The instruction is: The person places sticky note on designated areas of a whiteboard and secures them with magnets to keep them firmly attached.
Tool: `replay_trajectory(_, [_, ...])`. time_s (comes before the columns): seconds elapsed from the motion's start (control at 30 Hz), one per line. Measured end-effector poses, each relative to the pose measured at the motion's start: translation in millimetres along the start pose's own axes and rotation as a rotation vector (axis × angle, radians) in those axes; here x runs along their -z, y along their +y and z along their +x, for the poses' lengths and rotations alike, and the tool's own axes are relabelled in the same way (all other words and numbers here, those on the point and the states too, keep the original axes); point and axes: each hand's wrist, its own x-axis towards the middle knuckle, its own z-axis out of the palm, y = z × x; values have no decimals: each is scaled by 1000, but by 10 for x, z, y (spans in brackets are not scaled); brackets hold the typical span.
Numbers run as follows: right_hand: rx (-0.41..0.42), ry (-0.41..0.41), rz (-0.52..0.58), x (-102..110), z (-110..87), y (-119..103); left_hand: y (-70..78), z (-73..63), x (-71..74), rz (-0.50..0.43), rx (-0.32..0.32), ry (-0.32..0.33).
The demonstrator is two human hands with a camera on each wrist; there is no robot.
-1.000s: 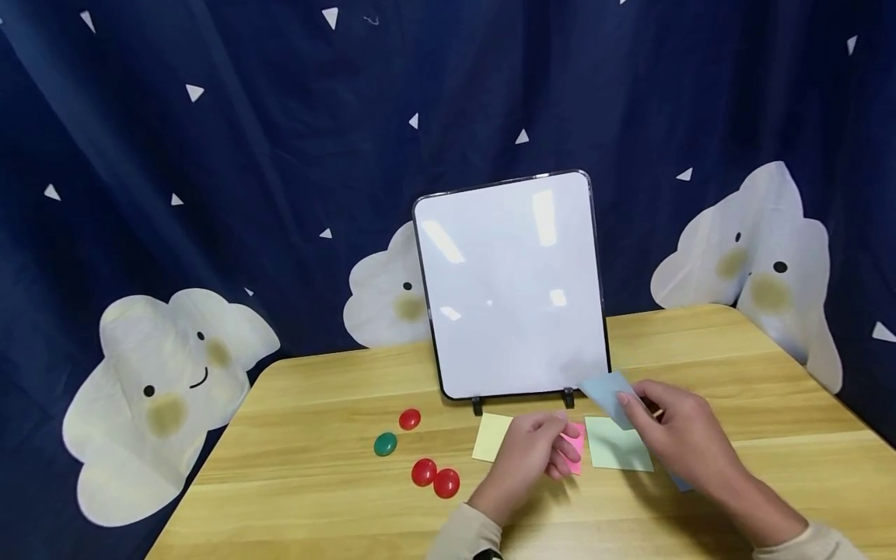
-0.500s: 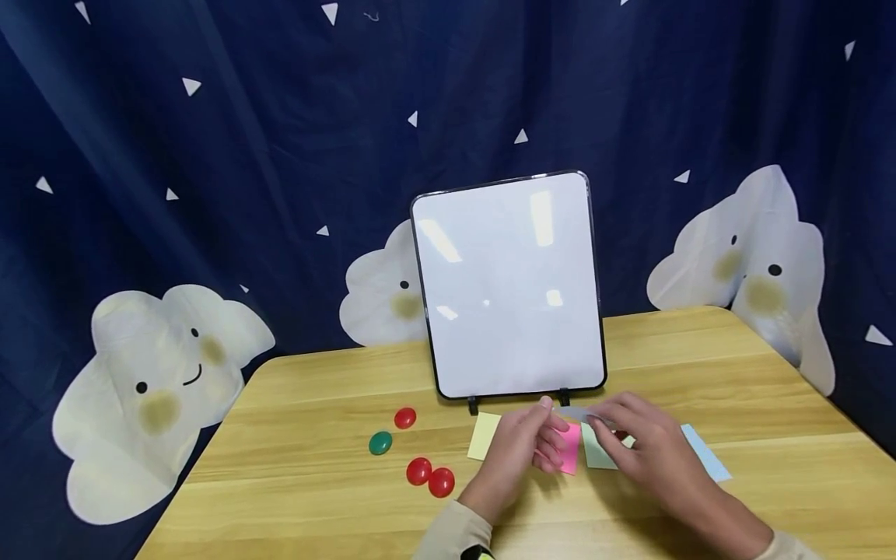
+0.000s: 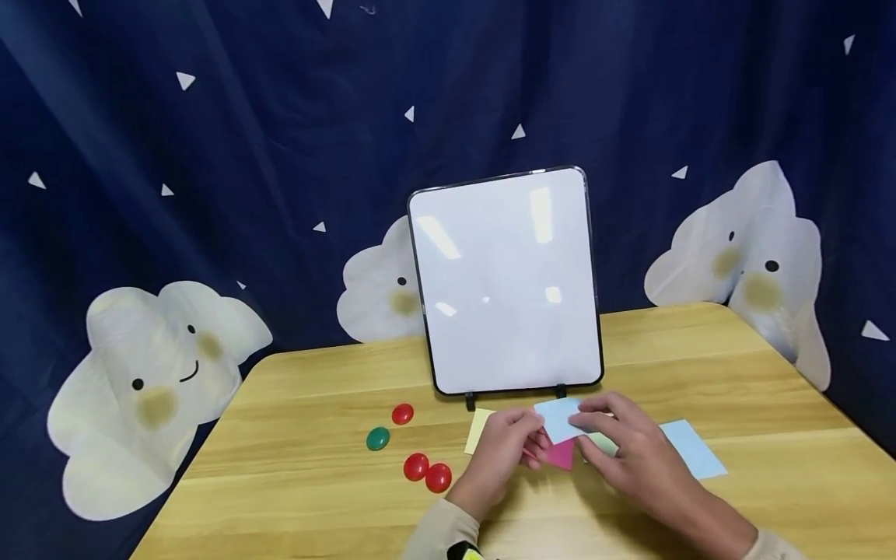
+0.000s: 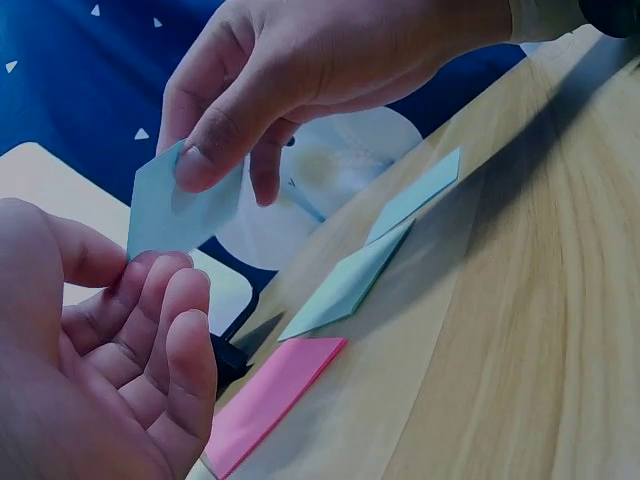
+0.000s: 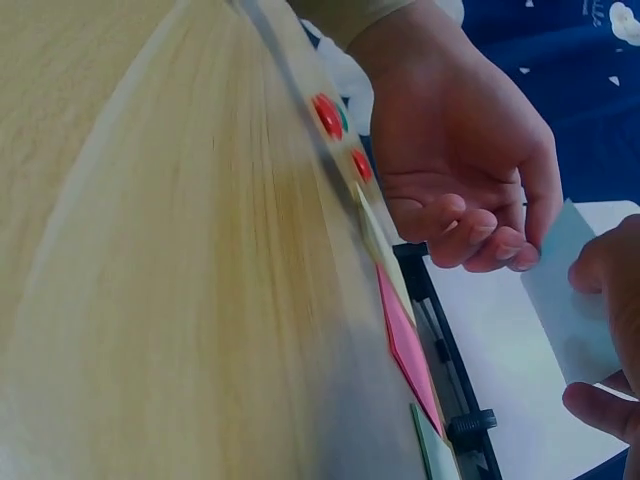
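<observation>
A light blue sticky note (image 3: 558, 419) is held up between both hands, above the pink sticky note (image 3: 560, 456) on the table. My left hand (image 3: 500, 459) pinches one corner of it with thumb and forefinger, the other fingers curled below, as the left wrist view shows. From the opposite side my right hand (image 3: 637, 451) grips it, thumb on one face. Under the hands lie the yellow notes (image 3: 478, 430), partly covered, and the pale green notes (image 4: 345, 280). To the right of my right hand lie more light blue notes (image 3: 694, 449).
Behind the notes a whiteboard (image 3: 507, 280) stands upright on small black feet. Red round magnets (image 3: 416, 467) and a green magnet (image 3: 378, 439) lie left of my left hand. A dark blue curtain with clouds hangs behind the wooden table (image 3: 294, 482).
My right hand has moved left, bringing the light blue note to my left hand, which now pinches its corner. The light blue notes on the table have come into fuller view.
</observation>
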Motion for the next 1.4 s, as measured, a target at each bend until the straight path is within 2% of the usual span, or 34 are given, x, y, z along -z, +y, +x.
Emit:
replay_trajectory(0.23, [-64,-75,-6,18,-13,1,-20,1,25,-6,4,10])
replay_trajectory(0.43, [-207,-80,13,56,4,-29,-11,12,59,3,-20,-4])
replay_trajectory(0.57, [-345,-44,64,63,46,-43,15,-4,89,10,-43,-30])
replay_trajectory(0.8, [-713,-71,229,31,121,-36,14,-48,169,31,-85,-55])
replay_trajectory(0.93, [-819,-103,296,-12,180,-34,36,-83,221,29,-83,-50])
replay_trajectory(1.03, [-849,-97,322,-49,228,-8,51,-68,251,42,-79,-39])
replay_trajectory(1.17, [-845,-60,348,-102,272,32,63,-42,284,55,-80,-18])
replay_trajectory(1.27, [-839,-24,438,-148,249,48,61,-33,316,59,-87,-8])
replay_trajectory(1.4, [-798,9,624,-231,168,36,54,-35,393,67,-99,-6])
